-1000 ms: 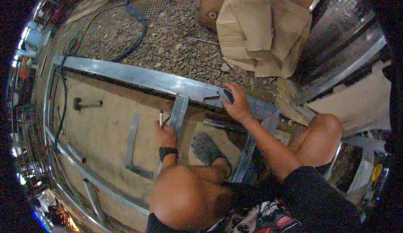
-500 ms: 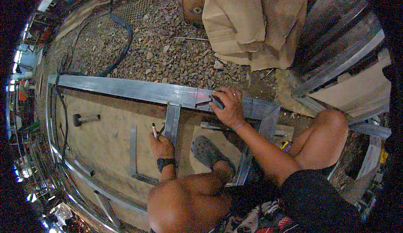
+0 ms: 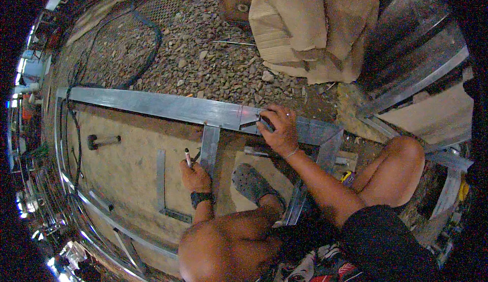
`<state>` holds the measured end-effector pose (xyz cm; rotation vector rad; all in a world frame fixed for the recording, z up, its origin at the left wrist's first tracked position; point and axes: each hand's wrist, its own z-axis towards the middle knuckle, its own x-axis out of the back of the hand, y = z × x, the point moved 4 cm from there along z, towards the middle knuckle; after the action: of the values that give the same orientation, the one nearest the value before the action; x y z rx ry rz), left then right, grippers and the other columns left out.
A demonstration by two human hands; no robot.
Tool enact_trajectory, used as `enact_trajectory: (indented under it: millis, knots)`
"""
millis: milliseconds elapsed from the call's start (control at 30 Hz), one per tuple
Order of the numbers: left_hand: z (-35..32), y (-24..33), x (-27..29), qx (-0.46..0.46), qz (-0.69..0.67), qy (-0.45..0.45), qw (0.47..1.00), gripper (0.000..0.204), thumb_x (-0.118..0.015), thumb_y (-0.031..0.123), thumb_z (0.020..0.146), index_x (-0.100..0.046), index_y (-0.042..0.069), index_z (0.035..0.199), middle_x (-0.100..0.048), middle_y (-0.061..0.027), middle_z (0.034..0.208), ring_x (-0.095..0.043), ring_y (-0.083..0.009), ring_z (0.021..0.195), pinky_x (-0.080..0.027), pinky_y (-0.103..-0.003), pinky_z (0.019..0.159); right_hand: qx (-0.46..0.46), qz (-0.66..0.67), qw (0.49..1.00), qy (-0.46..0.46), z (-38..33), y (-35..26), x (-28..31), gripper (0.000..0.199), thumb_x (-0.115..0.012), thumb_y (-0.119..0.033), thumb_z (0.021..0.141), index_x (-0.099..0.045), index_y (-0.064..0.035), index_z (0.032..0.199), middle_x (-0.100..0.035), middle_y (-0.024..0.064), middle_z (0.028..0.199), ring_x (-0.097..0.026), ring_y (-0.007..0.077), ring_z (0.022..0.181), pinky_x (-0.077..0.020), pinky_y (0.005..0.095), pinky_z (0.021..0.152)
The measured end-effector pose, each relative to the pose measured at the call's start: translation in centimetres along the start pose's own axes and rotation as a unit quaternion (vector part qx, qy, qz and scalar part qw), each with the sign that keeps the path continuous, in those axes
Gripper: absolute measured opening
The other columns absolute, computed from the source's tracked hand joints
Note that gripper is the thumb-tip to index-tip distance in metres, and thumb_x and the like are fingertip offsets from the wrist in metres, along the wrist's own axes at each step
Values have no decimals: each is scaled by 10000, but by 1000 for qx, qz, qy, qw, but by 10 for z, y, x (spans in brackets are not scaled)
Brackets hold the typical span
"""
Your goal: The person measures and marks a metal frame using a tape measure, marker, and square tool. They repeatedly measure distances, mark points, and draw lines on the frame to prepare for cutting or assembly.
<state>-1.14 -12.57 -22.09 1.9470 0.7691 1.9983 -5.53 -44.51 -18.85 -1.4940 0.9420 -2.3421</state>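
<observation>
Two bare hands are at a metal frame [image 3: 117, 97]. The left hand [image 3: 196, 179] is closed, thumb and fingers pinching a white pen [image 3: 187, 156] that leans slightly left, just left of a crossbar [image 3: 209, 147]. The right hand [image 3: 280, 132] lies on the far bar [image 3: 203, 110], to the right of where the crossbar meets it, thumb and fingers bent around a small dark piece [image 3: 268, 123] whose kind cannot be told. Compared with a second ago, the view has shifted slightly, and a yellow object [image 3: 347, 178] now shows to the right of the right forearm [image 3: 325, 183]. Both hands keep nearly the same places along the frame, which suggests steady attention to one spot, with neither hold given up. A gray L-shaped square [image 3: 161, 180] and a hammer [image 3: 104, 140] lie within the frame at left; gravel [image 3: 193, 68] and torn cardboard [image 3: 295, 22] lie on the far side.
</observation>
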Motion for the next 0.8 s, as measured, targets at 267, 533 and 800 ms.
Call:
enact_trajectory:
  millis: [267,533,800]
  knots:
    - [-2,16,5,0,6,-2,1000,127,-536,155,874,-547,97,986,-650,-204,772,-640,-436,699,-473,-528,578,1,4,1000,-21,3,-1,1,391,-791,-218,757,-665,-113,1112,-635,117,1185,-571,328,1121,-394,462,991]
    - [-1,10,-3,54,-23,-40,997,196,-550,165,867,-574,62,1032,-660,-235,838,-633,-458,752,-489,-546,664,-4,6,1000,-29,-2,6,-1,438,-793,-177,755,-643,-90,1157,-630,136,1227,-558,337,1191,-389,458,1045]
    - [0,15,9,75,-15,-82,994,212,-529,148,872,-574,51,1054,-653,-253,891,-629,-465,831,-484,-532,709,-12,25,999,-27,0,-1,5,463,-770,-145,752,-626,-81,1188,-627,152,1220,-564,354,1183,-413,443,1043]
